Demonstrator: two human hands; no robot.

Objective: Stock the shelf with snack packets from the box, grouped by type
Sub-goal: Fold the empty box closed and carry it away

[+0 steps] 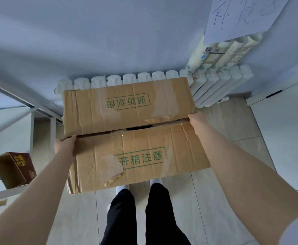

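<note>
The big brown cardboard box (132, 131) with green print sits closed between both arms. The left hand (65, 145) and right hand (196, 117) each clasp a side edge, probably to steady it; packets unseen. The white metal shelf (12, 101) stands left.

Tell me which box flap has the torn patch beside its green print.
The near flap, closest to the person's legs; the far flap's print reads upside down.
</note>
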